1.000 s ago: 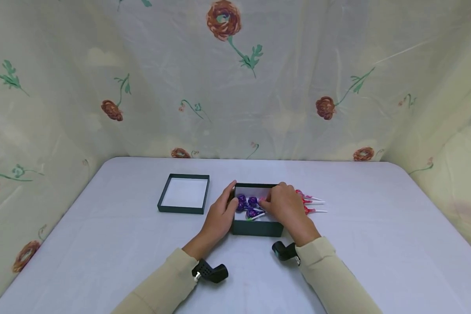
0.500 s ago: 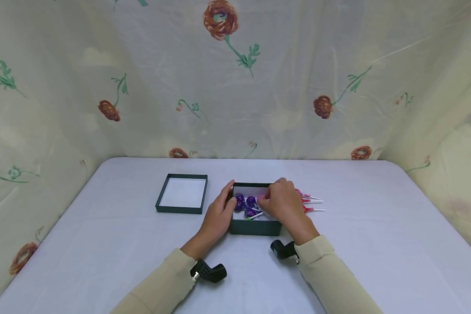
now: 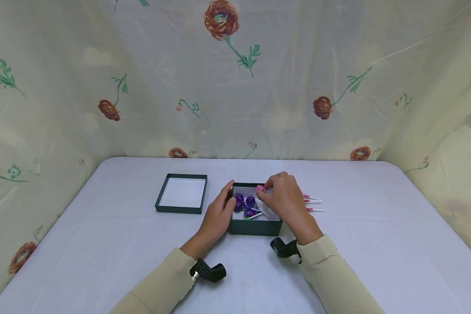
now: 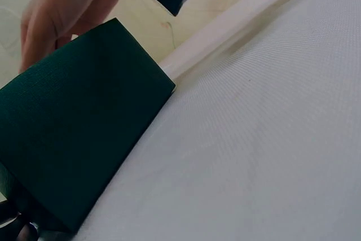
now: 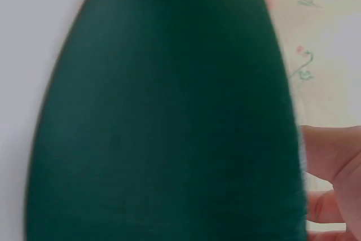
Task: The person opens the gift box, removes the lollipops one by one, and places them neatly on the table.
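Observation:
A dark green box (image 3: 256, 228) with a white inside stands lidless on the table. My left hand (image 3: 217, 216) holds its left side, thumb by the rim and fingers along the outer wall. Above the box's inside, my right hand (image 3: 285, 198) pinches a pink-wrapped lollipop (image 3: 260, 189) between thumb and forefinger. Several purple-wrapped lollipops (image 3: 250, 201) lie in the left part of the box. The left wrist view has the box wall (image 4: 84, 105) with my right hand (image 4: 62, 15) over it. In the right wrist view, the box (image 5: 163, 111) covers most of the lollipops' place.
The shallow green lid (image 3: 182, 192) lies inside-up left of the box. Right of the box, white lollipop sticks (image 3: 315, 210) poke out from behind my right hand, their heads hidden. A flowered curtain (image 3: 282, 78) hangs behind the white table (image 3: 102, 257).
My right hand has lifted slightly up from inside the box, and the pink lollipop in its fingers shows more clearly. The left hand stays on the box.

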Demonstrator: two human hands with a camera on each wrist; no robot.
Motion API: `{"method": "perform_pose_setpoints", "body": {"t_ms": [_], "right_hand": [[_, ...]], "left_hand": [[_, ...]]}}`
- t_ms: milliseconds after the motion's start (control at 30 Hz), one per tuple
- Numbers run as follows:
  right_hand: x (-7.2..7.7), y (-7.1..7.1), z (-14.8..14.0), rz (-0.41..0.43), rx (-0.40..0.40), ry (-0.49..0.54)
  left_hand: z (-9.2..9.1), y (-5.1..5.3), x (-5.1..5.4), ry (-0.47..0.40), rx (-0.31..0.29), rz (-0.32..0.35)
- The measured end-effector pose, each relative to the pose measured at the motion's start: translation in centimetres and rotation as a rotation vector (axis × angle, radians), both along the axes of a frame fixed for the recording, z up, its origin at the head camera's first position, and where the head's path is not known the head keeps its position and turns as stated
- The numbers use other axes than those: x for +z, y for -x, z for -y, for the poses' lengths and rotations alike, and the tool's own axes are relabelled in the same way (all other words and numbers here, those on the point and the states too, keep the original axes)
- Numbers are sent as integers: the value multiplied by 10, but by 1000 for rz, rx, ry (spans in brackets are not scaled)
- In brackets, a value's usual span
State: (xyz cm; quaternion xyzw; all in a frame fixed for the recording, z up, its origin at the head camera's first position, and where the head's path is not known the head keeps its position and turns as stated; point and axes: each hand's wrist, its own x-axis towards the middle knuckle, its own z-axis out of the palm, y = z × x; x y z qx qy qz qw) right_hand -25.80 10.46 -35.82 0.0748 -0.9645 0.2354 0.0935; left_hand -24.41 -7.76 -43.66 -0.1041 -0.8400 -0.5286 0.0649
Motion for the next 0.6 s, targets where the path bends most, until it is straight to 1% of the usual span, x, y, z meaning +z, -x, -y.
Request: {"method": "perform_pose_setpoints", "body": {"t_ms": [333, 467, 600], "right_hand": [[12, -5, -1, 27, 65, 195], [17, -6, -2, 25, 84, 224], [19, -7, -6, 14, 105, 223]], "left_hand": [[1, 0, 0, 5, 3, 1], [0, 0, 0, 9, 7, -3], [0, 0, 1, 8, 7, -4]]}}
